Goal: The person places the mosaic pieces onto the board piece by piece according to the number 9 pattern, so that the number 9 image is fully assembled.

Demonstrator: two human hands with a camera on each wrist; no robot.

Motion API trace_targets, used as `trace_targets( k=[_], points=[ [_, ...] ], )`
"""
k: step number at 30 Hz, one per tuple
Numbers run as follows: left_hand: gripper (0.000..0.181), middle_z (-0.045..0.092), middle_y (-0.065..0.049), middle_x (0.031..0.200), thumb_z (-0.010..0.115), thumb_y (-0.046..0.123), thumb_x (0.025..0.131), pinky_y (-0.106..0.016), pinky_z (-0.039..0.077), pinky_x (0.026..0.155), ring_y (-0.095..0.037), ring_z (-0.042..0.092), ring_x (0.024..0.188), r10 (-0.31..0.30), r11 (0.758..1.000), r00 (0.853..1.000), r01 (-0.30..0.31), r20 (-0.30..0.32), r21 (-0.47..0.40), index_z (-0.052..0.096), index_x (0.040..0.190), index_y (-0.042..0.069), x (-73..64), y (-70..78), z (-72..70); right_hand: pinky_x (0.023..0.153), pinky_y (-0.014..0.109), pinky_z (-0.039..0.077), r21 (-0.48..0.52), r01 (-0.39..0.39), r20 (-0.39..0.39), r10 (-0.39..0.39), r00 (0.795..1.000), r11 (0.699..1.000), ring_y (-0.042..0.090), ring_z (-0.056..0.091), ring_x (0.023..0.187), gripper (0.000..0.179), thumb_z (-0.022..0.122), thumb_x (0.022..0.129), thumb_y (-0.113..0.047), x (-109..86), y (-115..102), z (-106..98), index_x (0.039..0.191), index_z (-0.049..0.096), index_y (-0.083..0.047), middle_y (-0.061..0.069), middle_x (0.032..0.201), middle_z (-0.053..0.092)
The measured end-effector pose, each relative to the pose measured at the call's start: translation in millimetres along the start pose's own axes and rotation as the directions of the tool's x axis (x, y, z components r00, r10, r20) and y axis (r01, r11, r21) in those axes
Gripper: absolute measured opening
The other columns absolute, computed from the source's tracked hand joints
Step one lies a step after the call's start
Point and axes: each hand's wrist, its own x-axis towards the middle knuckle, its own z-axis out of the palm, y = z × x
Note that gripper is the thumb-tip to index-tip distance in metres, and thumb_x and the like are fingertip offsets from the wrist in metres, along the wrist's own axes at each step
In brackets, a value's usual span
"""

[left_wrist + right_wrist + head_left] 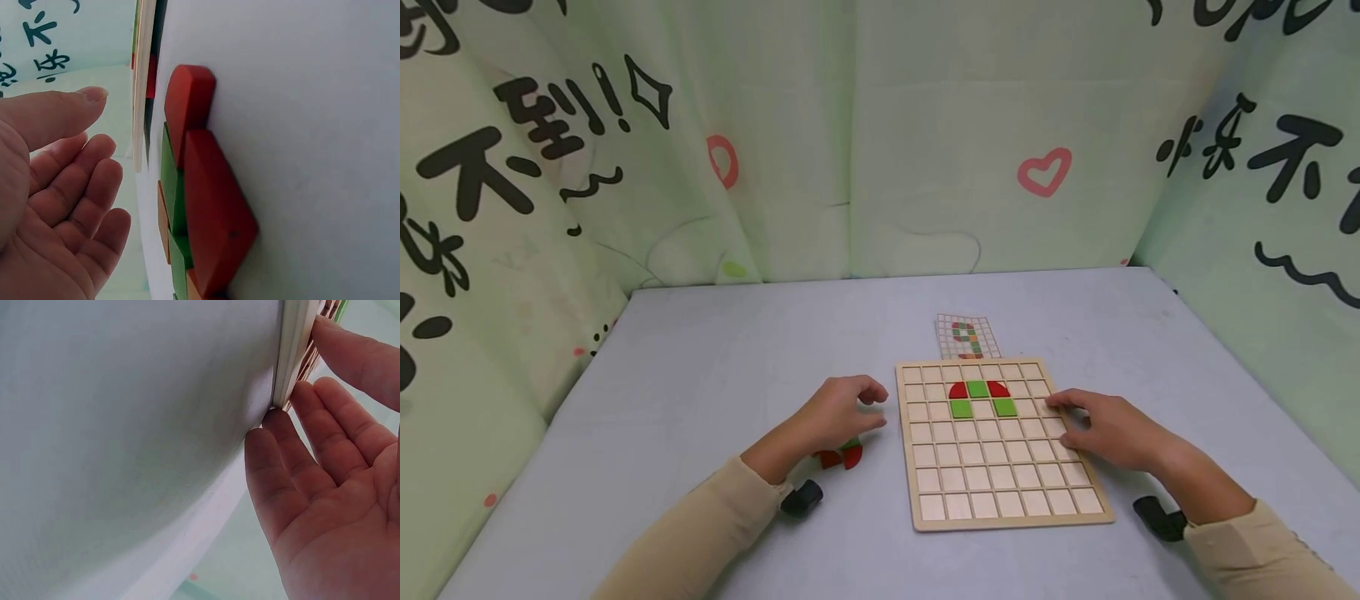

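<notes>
Head view: the right hand [1108, 427], fingers relaxed, touched the grid board [1015, 523] on the bench [760, 333], probably to steady it; the left hand [844, 412], loosely spread, empty, hung near blocks [852, 456] seemingly set within easy reach.

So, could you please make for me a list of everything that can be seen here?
Grid board: one, light wood, on the table
Red blocks: two, red, on the board
Green blocks: three, green, on the board
Loose blocks: several, exact count unclear, red, green and orange, on the table near the left wrist
Pattern card: one, white with coloured grid, at the board's far edge
Table: one, whitish, under everything
Curtain: count unclear, pale green with black writing and red hearts, around the table
Wrist devices: two, black, one at each wrist
Sleeves: two, beige, on both arms
Left hand: one, left of the board, holding nothing
Right hand: one, touching the board's right edge
</notes>
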Motion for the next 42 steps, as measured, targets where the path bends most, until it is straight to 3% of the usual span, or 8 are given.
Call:
trace_targets(
  k=[9,20,26,42],
  points=[
    [0.027,0.065,0.001,0.108,0.077,0.015,0.089,-0.032,0.053,0.085,-0.018,0.061,0.097,-0.005,1.000,1.000,0.005,0.011,-0.022,0.067,0.114,0.011,-13.7,-4.9,-3.4,0.094,0.061,0.044,0.004,0.011,0.000,-0.011,1.000,1.000,0.048,0.055,0.116,0.050,0.073,0.087,-0.015,0.7,0.2,-0.6,0.132,0.058,0.000,0.031,0.136,0.052],
    [0.027,0.066,0.005,0.100,0.080,0.013,0.085,-0.033,0.052,0.084,-0.015,0.059,0.093,-0.024,1.000,1.000,0.023,0.020,0.014,0.068,0.109,0.011,-30.8,-8.0,-2.7,0.095,0.063,0.042,0.017,-0.007,0.004,0.007,1.000,1.000,0.050,0.049,0.123,0.051,0.072,0.087,-0.015,0.0,-1.9,0.3,0.134,0.057,0.000,0.031,0.137,0.051],
    [0.026,0.065,0.005,0.098,0.081,0.010,0.084,-0.031,0.052,0.081,-0.014,0.059,0.091,-0.004,1.000,0.999,0.004,0.043,0.002,0.067,0.107,0.011,-38.4,-11.0,-3.3,0.095,0.062,0.043,0.012,-0.004,0.005,0.004,1.000,1.000,0.050,0.050,0.122,0.051,0.073,0.087,-0.015,0.5,0.2,1.0,0.133,0.058,0.000,0.031,0.137,0.051],
    [0.031,0.061,0.004,0.097,0.081,0.002,0.082,-0.034,0.051,0.085,-0.017,0.056,0.093,0.015,0.998,0.991,-0.022,0.134,0.051,0.066,0.108,0.011,-37.4,-15.5,-4.8,0.095,0.062,0.043,0.019,0.001,-0.002,-0.001,1.000,1.000,0.050,0.050,0.122,0.050,0.073,0.087,-0.016,-1.0,1.3,1.1,0.133,0.058,-0.001,0.031,0.136,0.052]
  ],
)
